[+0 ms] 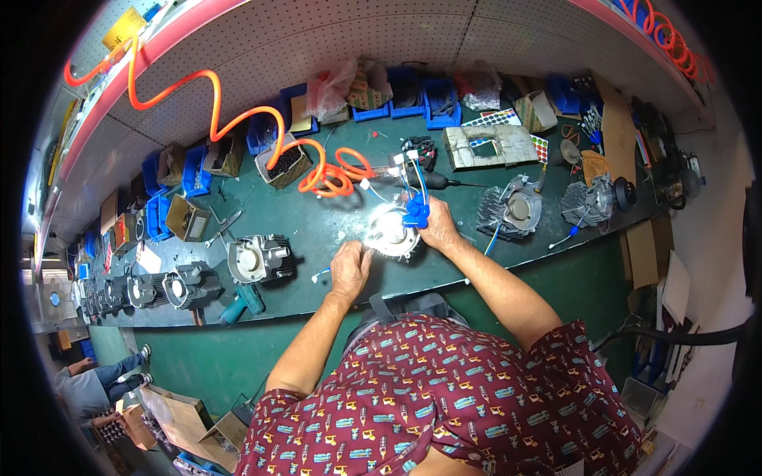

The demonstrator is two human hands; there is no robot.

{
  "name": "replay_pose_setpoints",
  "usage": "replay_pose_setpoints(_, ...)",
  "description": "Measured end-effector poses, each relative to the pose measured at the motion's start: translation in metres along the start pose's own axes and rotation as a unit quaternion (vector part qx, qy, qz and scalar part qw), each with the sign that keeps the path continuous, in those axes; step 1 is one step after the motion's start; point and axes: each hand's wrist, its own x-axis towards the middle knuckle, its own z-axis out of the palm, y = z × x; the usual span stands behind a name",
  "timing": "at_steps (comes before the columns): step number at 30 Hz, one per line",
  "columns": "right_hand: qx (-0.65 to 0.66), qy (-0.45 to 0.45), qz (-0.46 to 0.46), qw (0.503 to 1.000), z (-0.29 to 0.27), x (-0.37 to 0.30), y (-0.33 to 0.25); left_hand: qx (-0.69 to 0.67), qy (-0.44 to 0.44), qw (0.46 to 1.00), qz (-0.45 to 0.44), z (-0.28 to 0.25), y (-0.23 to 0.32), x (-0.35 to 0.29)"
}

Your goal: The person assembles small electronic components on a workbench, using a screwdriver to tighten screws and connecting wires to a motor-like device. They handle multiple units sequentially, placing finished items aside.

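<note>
A round metal motor housing (391, 232) lies on the green bench in front of me, its face washed out by bright light. My right hand (441, 225) is closed at its right edge, gripping a blue part (416, 211) from which pale wires with white connectors rise. At the housing's lower left, my left hand (350, 270) has its fingers curled in, the fingertips close to the rim. A blue cable end with a white tip (321, 275) sticks out beside it. What the left fingers pinch, if anything, is hidden.
An orange coiled air hose (329, 178) hangs down behind the housing. Finned motor housings (258, 260) stand to the left, others (512, 208) to the right. A green power tool (244, 304) lies at the front edge. Blue bins (440, 105) line the back; a worn block (488, 147) lies before them.
</note>
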Motion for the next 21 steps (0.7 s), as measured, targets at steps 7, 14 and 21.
replay_pose_setpoints(7,0.019,-0.009,-0.011,1.000,0.000,0.000,0.002,-0.449,-0.153,0.774,-0.419,-0.006,-0.006,0.001)
replay_pose_setpoints(14,-0.002,-0.027,-0.004,1.000,0.001,-0.001,0.009,-0.473,-0.199,0.753,-0.411,-0.007,-0.023,0.008)
replay_pose_setpoints(21,0.008,-0.020,-0.009,1.000,0.000,-0.001,0.006,-0.158,-0.083,0.959,-0.222,0.006,-0.016,-0.001)
